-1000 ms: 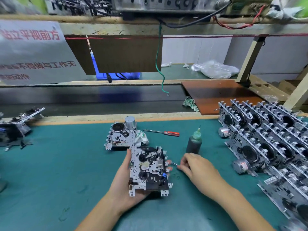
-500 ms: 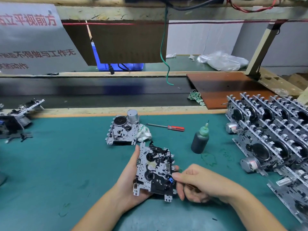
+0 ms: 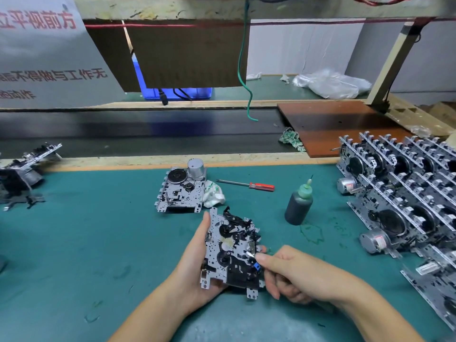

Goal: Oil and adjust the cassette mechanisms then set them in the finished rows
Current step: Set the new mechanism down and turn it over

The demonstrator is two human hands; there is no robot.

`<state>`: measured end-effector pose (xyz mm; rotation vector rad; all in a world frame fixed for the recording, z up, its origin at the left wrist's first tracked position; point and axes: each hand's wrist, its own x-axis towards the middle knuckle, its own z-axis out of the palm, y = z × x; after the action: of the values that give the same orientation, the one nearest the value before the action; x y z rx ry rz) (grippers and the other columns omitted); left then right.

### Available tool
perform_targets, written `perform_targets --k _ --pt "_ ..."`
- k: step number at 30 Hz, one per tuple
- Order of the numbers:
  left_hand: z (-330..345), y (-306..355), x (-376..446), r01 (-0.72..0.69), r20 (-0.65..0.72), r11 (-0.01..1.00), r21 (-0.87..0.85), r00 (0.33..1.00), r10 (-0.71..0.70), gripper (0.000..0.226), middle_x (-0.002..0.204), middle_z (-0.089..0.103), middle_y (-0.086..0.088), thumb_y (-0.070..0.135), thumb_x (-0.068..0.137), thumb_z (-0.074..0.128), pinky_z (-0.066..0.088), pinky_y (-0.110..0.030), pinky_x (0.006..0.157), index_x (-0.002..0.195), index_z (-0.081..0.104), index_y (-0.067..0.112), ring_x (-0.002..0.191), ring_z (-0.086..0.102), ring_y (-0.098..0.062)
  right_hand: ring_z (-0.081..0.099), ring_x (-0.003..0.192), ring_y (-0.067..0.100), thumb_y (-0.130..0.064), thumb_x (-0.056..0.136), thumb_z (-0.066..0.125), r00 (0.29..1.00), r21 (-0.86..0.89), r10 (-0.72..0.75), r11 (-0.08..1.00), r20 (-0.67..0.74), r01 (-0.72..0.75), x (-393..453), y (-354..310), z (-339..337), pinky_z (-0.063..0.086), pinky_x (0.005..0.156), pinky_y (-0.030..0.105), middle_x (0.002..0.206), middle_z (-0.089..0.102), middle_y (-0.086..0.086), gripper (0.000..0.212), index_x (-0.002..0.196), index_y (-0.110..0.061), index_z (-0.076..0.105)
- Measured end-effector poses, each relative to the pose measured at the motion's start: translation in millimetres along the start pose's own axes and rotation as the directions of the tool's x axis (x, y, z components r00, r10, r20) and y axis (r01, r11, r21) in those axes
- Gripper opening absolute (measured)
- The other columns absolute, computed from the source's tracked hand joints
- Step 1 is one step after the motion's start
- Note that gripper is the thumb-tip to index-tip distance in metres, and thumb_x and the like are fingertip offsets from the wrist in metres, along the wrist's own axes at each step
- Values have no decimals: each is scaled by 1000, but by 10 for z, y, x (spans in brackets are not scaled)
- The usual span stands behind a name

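Two hands (image 3: 192, 270) on mechanism (image 3: 230, 250) | oil bottle (image 3: 299, 205), screwdriver (image 3: 246, 185) beyond

Green bench mat (image 3: 86, 243), oil bottle (image 3: 298, 206), screwdriver (image 3: 246, 185)

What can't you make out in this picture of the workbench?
Head view only:
- Tool in the right hand: fingers hide all but a thin metal tip.
- Underside of the held mechanism: hidden by the left hand.
- Finished rows: cut off at the right edge.
- Sign: cut off at the left edge.
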<state>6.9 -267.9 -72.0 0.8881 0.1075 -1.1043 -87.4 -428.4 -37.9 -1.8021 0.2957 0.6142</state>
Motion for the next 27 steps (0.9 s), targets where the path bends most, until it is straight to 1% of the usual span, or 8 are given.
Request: perform_targets --k 4,9,13,17,19,22,25,27 --pt "9 -6 -12 -20 -20 1000 4 1000 20 74 114 66 -24 68 83 39 52 -41 83 100 75 6 102 67 -34 24 31 7 -43 100 33 1000 -47 13 999 -5 -14 -1 1 -11 24 38 13 34 29 -6 64 43 -18 49" --pt "52 -14 -14 -42 -44 999 -8 998 42 68 108 69 -20 65 83 41 58 -35 68 91 77 8 94 70 -32 20 31 7 -53 97 33 992 -50 92 995 81 -89 17 -31 -65 19 37 11 35 26 -7 64 43 -19 42" --pt "60 -29 -14 -58 -65 998 3 996 58 67 109 69 -19 65 83 42 52 -39 77 92 77 9 96 69 -32 17 31 5 -55 96 30 977 -71 141 989 160 -131 29 -63 -110 14 35 11 35 23 -9 69 38 -20 40" --pt "72 -41 -14 -76 -74 997 17 994 77 66 109 69 -19 65 84 42 50 -40 79 91 77 9 95 69 -32 17 31 6 -55 97 30 976 -79 135 989 168 -123 21 -72 -126 14 36 12 35 23 -8 68 40 -20 39" --pt "76 -38 -16 -68 -71 998 18 995 69 67 108 70 -19 65 85 41 51 -39 76 90 78 9 94 70 -31 21 32 8 -54 97 30 990 -108 81 992 115 -69 15 -48 -98 19 37 13 35 27 -6 66 42 -20 41" --pt "74 -15 -32 -40 -56 999 8 998 41 71 110 69 -20 67 86 36 54 -37 74 93 77 8 96 69 -31 29 31 9 -50 98 33 999 -133 -45 990 -15 42 11 14 -7 28 39 15 34 33 -5 64 44 -18 46" --pt "82 6 -88 -34 -39 999 -38 999 32 76 118 65 -21 69 84 37 48 -43 87 102 74 5 101 67 -34 24 31 11 -48 97 36 978 -13 -120 993 -172 119 9 71 29 25 38 14 35 29 -3 63 44 -17 47" --pt "81 15 -124 -23 -16 994 -106 1000 22 82 123 60 -28 70 84 39 43 -50 96 108 69 -2 106 63 -42 18 31 10 -42 97 37 947 134 -146 973 -285 190 5 85 -16 20 37 11 36 27 -2 53 54 -14 49"
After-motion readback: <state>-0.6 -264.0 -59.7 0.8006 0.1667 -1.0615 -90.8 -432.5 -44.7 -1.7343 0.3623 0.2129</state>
